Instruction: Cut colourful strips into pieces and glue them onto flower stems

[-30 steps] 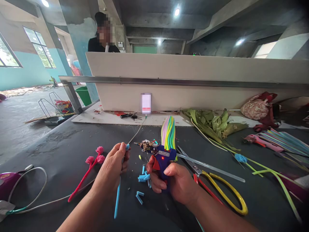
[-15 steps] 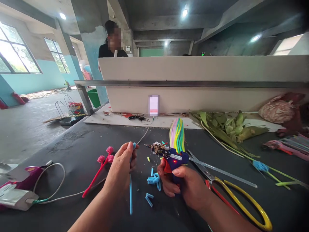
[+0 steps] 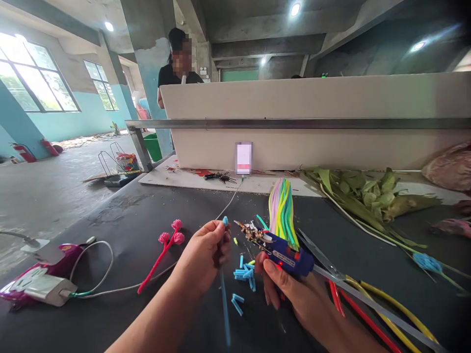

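My left hand [image 3: 206, 250] pinches a blue pipe cleaner [image 3: 224, 311], its blue tip poking out above my thumb and its stem hanging below. To the right, my right hand [image 3: 283, 284] is wrapped around the handle of a dark blue hot glue gun [image 3: 290, 256]. A red light glows on the gun, and its crusted nozzle points left, close to the blue tip but apart from it. A long clear glue stick [image 3: 368, 299] runs out of the gun's rear. Short cut blue pieces [image 3: 245, 272] lie on the table between my hands.
Yellow-handled scissors [image 3: 390, 314] lie partly under my right forearm. Behind the gun is a bundle of colourful pipe cleaners [image 3: 281, 211]. A red stem with pink balls [image 3: 158, 260] and a power strip [image 3: 47, 274] are left; green leaves [image 3: 368, 191] lie right. A phone [image 3: 244, 159] leans against the board.
My left hand has turned so the blue tip stands more upright. The glue gun has tilted, its rear swinging down to the right. The whole view has shifted slightly.
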Tool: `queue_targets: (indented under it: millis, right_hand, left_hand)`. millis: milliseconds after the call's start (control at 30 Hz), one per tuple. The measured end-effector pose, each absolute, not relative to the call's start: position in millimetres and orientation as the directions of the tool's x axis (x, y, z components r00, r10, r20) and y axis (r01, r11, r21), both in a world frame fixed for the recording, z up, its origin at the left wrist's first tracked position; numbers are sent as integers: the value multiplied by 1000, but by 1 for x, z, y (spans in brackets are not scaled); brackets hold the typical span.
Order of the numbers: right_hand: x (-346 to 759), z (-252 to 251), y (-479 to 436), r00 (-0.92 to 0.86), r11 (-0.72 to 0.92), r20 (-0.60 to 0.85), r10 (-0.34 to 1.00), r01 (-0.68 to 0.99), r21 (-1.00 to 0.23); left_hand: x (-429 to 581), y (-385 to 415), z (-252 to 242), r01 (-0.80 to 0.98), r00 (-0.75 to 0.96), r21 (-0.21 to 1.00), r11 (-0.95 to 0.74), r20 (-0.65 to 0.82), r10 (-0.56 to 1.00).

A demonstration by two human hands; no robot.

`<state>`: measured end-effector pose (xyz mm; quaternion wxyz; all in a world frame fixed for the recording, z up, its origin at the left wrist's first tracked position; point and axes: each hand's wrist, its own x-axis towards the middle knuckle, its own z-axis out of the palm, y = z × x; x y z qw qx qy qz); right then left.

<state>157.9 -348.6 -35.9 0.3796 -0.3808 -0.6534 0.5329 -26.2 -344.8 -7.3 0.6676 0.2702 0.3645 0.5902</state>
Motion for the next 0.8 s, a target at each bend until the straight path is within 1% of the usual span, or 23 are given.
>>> queue_targets:
  millis: [100, 167, 300, 367, 467, 567, 800]
  right_hand:
    - [157, -32, -351, -402, 201, 72, 913, 288, -936]
    - [157, -33, -351, -384, 203, 53, 922, 362, -910]
    - [156, -36, -352, -309, 105, -19, 951, 381, -919]
    - [155, -33, -353, -284, 76, -41, 958, 390, -918]
    - [153, -27, -356, -293, 92, -40, 955, 423, -902]
    - [153, -23, -357, -279, 117, -10, 960, 434, -893]
    - [153, -24, -358, -277, 85, -55, 959, 472, -878]
  left_hand:
    - [-26, -343, -9, -557, 21, 815, 158, -177, 984]
    - [-25, -343, -9, -555, 11, 816, 159, -183, 983]
    - [-24, -343, -8, -543, -29, 824, 160, -209, 977]
    - [-23, -343, -7, -531, -39, 834, 147, -198, 979]
    - [-22, -344, -6, -520, -42, 845, 125, -172, 984]
    - [-22, -344, -6, -514, -41, 847, 137, -184, 982]
    - [-23, -342, -8, -478, -40, 867, 144, -185, 982]
